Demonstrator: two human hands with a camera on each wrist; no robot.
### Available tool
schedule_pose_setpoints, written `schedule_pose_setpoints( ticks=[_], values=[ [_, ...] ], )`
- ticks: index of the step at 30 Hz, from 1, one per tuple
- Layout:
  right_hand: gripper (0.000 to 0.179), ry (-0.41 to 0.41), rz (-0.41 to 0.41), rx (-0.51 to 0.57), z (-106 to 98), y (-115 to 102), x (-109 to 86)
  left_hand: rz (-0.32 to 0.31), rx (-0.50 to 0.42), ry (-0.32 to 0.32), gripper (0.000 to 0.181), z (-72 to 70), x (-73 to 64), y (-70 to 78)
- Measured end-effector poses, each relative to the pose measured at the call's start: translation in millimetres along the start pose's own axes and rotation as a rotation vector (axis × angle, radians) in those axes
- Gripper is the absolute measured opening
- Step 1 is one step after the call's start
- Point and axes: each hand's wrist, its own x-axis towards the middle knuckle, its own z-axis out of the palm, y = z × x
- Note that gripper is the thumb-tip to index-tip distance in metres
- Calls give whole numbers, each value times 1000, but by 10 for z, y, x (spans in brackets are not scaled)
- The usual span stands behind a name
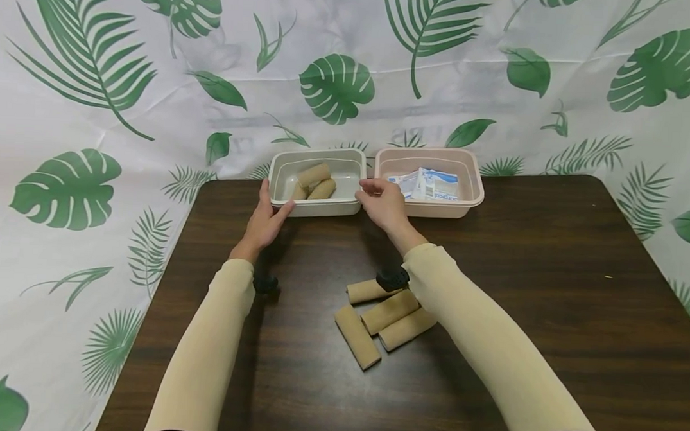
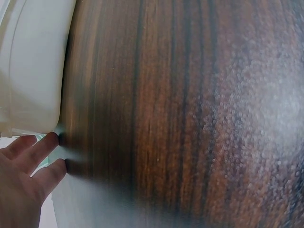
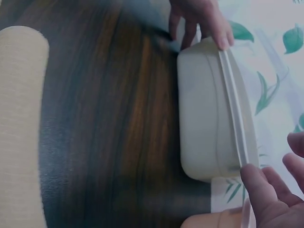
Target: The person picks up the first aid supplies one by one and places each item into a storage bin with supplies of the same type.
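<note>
A white plastic bin [image 1: 318,208] stands at the back of the table with three brown cardboard tubes [image 1: 323,189] in it. My left hand [image 1: 264,221] is at its left end, thumb against the front rim and fingers spread along the side. At the right end of this bin is my right hand [image 1: 383,204], a fingertip touching the rim in the right wrist view, its other fingers off the bin. Several more cardboard tubes [image 1: 357,337] lie in a loose group on the table, partly hidden by my right forearm and wrist camera.
A pink plastic bin [image 1: 438,210] stands close beside the white one and holds blue-and-white packets [image 1: 430,184], one printed "surgical". Under everything is a dark wood-grain table [image 1: 526,300]. A leaf-patterned cloth [image 1: 257,109] hangs right behind the bins.
</note>
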Motion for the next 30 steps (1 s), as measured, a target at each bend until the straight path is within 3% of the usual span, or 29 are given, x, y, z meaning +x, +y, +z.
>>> schedule_pose_setpoints(
  ticks=[15,25,30],
  values=[
    [25,-120,-92,-43,-87,160,-189,-18,1,-8,89,0,16,3],
    [27,-253,-111,-45,-406,396,-413,-5,-13,-10,88,-12,22,52],
    [30,-348,-146,-132,-598,501,-554,-20,-6,-10,87,-21,5,37]
  ],
)
